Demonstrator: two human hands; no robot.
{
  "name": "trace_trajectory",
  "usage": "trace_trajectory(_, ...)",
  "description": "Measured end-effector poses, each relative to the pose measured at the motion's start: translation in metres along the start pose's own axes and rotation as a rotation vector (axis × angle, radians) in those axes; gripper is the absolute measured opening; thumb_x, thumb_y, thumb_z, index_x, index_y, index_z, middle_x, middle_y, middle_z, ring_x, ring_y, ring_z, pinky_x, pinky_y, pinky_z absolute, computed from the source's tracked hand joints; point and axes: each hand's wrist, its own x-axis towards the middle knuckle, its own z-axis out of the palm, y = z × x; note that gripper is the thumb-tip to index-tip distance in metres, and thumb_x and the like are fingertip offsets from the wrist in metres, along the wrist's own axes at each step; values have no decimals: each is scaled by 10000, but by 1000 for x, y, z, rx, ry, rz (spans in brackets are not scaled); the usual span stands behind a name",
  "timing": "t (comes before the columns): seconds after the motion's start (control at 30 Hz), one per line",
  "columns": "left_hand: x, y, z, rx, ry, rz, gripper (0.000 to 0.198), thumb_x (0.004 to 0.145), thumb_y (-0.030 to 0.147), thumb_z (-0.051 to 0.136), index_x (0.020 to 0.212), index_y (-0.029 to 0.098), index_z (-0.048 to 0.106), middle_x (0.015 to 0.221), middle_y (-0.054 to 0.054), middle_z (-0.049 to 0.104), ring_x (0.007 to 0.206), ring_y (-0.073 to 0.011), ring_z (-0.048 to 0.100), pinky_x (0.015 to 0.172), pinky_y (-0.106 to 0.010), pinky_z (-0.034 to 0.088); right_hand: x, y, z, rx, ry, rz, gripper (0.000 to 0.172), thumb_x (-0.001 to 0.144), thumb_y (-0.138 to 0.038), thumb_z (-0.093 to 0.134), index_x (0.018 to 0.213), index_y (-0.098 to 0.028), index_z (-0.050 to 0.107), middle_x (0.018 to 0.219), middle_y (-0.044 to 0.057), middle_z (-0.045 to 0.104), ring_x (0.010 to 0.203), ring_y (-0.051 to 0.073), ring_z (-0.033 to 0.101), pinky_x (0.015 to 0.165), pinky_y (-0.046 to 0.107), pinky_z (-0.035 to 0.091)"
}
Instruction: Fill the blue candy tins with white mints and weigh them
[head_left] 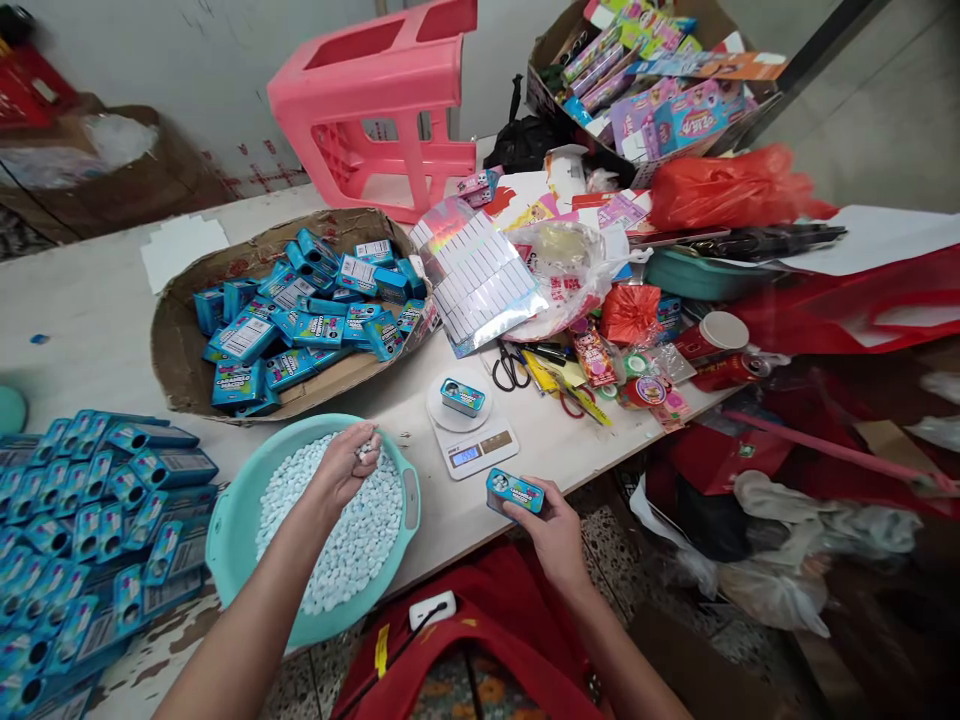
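Observation:
My left hand (346, 462) is closed around some small white candies, above the turquoise basin (225, 545). Loose white candies (349, 560) lie inside that basin. My right hand (553, 528) grips a blue candy box (514, 490) by its end, near the table's front edge. White candies show in the round hole of this box. Just behind it stands a white digital scale (480, 452), its display lit but too small to read surely. Another blue candy box (462, 396) rests on the scale's round plate.
A cardboard tray (169, 350) of blue boxes sits behind the basin. Several blue boxes with holes (97, 530) are stacked at left. Scissors (510, 368), label sheets (487, 275) and a red cup (694, 340) lie rightward. A pink stool (375, 90) lies tipped behind.

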Motion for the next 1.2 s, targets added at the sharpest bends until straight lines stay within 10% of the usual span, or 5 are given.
trace_trajectory(0.3,19,-9,21,313,-41,80,358,725,477,658,670,154,515,516,54,406,362,-31,247,361,-164,98,-3,-2,8,-6,-20,-3,427,663,-374,770,1015,-183,623,977,55,654,887,222,615,838,378,490)
trace_trajectory(0.57,65,-20,79,699,-50,446,211,606,115,780,670,234,618,504,39,428,534,-138,470,485,-180,207,8,-4,9,22,-17,-38,403,669,-370,762,1000,-189,619,946,39,658,865,208,612,820,365,493)
trace_trajectory(0.73,66,-19,82,726,38,515,237,640,54,742,629,225,578,520,25,409,627,-170,536,520,-181,242,46,-12,23,60,7,-104,458,639,-377,774,1015,-180,600,940,48,650,862,210,608,823,381,492)
trace_trajectory(0.93,-21,16,1,769,374,686,123,685,164,735,742,257,679,771,-20,637,784,-176,569,590,-178,350,118,-15,74,15,69,-274,499,618,-389,771,1030,-166,600,965,57,629,874,208,599,864,400,468)
trace_trajectory(1.2,-213,7,-200,922,837,426,219,580,233,637,663,424,705,772,169,691,689,-156,565,577,-193,366,135,-6,84,-35,37,-347,676,623,-403,758,1204,-191,486,1252,120,542,1155,248,512,979,433,394)
